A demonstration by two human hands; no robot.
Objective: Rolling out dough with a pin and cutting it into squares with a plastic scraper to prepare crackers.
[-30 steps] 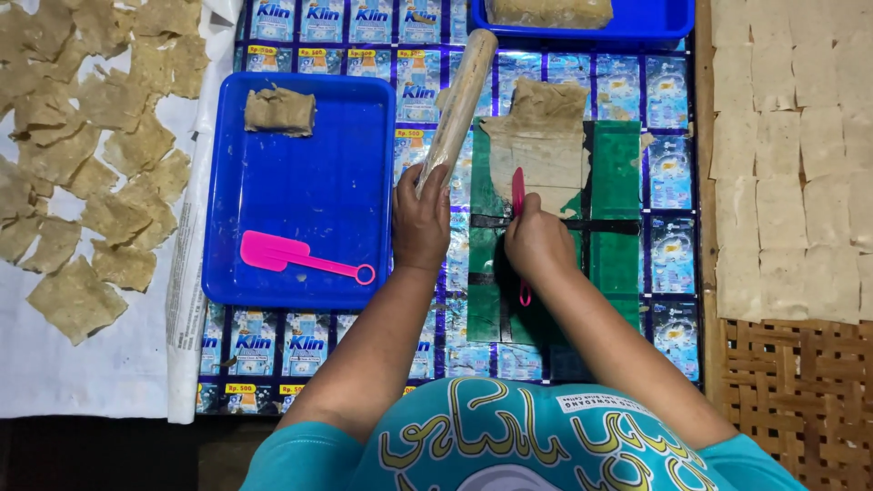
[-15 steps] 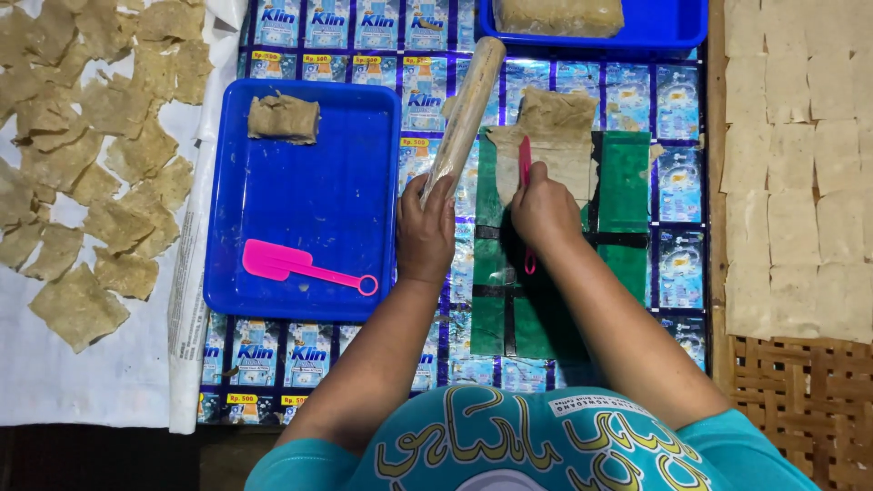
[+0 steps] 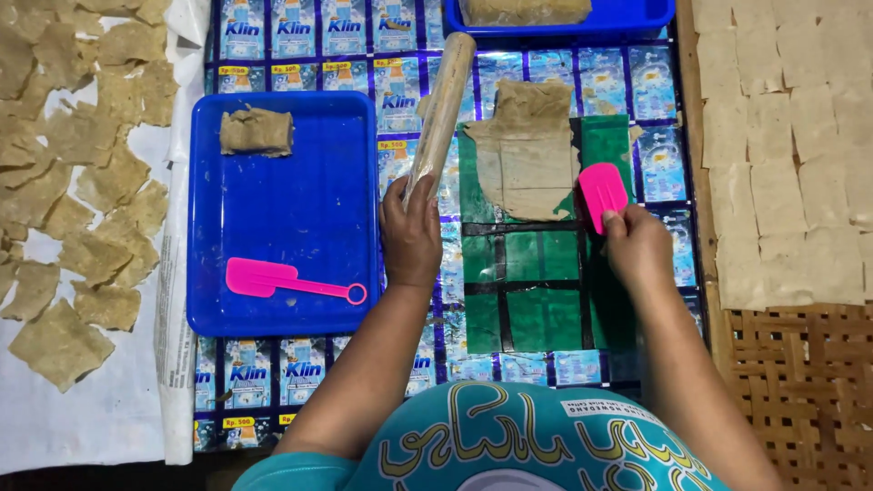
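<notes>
My left hand (image 3: 411, 235) grips the near end of a wooden rolling pin (image 3: 440, 109), which lies slanted away from me on the sachet-covered mat. My right hand (image 3: 639, 251) holds a pink scraper (image 3: 602, 195) upright, its blade at the right edge of a thin flattened dough sheet (image 3: 527, 150). The sheet lies on a green mat (image 3: 536, 291) marked with dark grid lines, between my two hands.
A blue tray (image 3: 300, 205) to the left holds a dough lump (image 3: 256, 131) and a second pink spatula (image 3: 291, 282). Another blue tray (image 3: 559, 16) with dough sits at the top. Cut dough pieces (image 3: 82, 182) lie on white paper at left, pale squares (image 3: 782, 155) at right.
My right hand has moved right from the sheet's left edge to its right edge, turning the pink scraper flat toward the camera. The left hand stays on the rolling pin.
</notes>
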